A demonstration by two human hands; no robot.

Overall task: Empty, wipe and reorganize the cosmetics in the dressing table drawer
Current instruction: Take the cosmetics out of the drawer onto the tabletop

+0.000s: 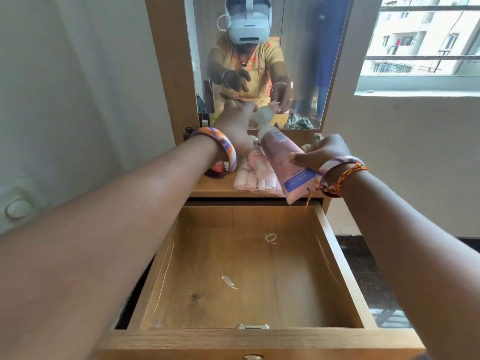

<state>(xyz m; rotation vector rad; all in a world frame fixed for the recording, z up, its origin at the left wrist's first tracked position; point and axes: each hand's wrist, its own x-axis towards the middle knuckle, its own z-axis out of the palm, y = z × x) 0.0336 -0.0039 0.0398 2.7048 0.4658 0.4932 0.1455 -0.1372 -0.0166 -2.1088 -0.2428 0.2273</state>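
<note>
Nearest, the drawer (249, 276) stands pulled out from the dressing table, its wooden bottom bare of any cosmetics and marked with a few pale smears and scratches, one near the middle and a small ring-shaped one toward the back. A metal catch (252, 326) sits at the middle of its front wall.

Just past the drawer, on the table top (207, 187), lies a clear packet of small pale pink tubes (255, 175), close to the front edge. Above it, the right hand (322, 152) grips a pink tube with a blue label (283, 165) near its flat crimped end, thumb curled over the front; the tube tilts, its white cap pointing up and away toward the mirror, its crimped end hanging over the back edge of the drawer. That wrist wears a patterned bangle (337, 165) and a red and yellow thread (345, 175).

Farther back, the left hand (237, 126) reaches over the table top toward the mirror (259, 61), with an orange and purple bangle (220, 152) on its wrist. Its fingers are blurred and partly hidden from this side, so I cannot tell whether they hold anything, though a pale round object (263, 114) shows just beside them. A window (420, 42) is on the right.
</note>
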